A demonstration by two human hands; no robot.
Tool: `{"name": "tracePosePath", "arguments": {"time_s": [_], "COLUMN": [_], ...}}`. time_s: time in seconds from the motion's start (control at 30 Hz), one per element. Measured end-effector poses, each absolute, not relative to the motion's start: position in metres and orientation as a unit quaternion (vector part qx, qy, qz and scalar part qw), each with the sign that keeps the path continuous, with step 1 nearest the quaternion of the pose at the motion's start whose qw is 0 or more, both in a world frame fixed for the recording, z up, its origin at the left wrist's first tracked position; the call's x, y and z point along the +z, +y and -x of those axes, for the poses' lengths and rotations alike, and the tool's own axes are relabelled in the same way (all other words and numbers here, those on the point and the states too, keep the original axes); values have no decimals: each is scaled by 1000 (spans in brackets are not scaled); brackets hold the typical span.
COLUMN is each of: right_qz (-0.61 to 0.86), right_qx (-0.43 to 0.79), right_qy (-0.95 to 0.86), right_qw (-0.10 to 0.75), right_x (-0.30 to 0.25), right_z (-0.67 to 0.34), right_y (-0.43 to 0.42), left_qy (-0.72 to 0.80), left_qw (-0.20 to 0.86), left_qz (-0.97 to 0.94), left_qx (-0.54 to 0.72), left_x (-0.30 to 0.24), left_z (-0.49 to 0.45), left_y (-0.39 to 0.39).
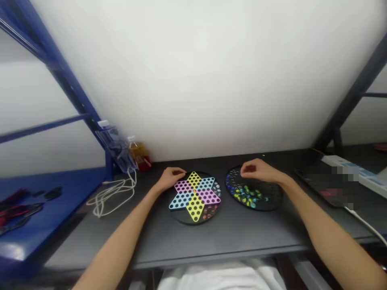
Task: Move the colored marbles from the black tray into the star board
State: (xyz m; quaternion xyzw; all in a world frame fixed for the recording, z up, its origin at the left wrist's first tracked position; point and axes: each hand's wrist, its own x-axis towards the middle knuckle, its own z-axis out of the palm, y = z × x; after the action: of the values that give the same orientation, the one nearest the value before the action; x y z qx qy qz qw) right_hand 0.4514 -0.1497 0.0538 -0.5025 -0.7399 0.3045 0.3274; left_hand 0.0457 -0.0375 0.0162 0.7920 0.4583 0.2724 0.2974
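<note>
The left hand rests on the star board's left edge, fingers pressed together; the right hand curls over the marble tray, pinching nothing visible.

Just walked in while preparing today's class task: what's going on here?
A person's left hand is at the edge of a round black Chinese checkers board with a coloured star. The right hand is over a second round black board holding coloured marbles. Both boards lie on a grey desk.
</note>
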Motion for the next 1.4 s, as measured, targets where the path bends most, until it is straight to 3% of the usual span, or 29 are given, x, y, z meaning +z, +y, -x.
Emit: {"name": "tracePosePath", "arguments": {"time_s": [0.13,0.57,0.77,1.03,1.4], "right_qz": [475,458,485,479,493], "right_qx": [330,370,362,367,365], "right_qy": [-782,-796,-770,-783,-767], "right_qw": [232,141,201,156,188], "right_x": [52,44,45,48,33], "right_z": [-460,-465,-468,-457,-448], "right_y": [-153,-145,-144,-148,-140], "left_qy": [457,450,444,448,449], "left_qw": [297,298,299,287,290], "left_qz": [-794,-797,-798,-799,-799], "left_qx": [267,272,275,279,277], "left_x": [16,14,14,12,13], "left_z": [-45,-42,-43,-43,-44], "left_y": [-37,-33,-32,-31,-32]}}
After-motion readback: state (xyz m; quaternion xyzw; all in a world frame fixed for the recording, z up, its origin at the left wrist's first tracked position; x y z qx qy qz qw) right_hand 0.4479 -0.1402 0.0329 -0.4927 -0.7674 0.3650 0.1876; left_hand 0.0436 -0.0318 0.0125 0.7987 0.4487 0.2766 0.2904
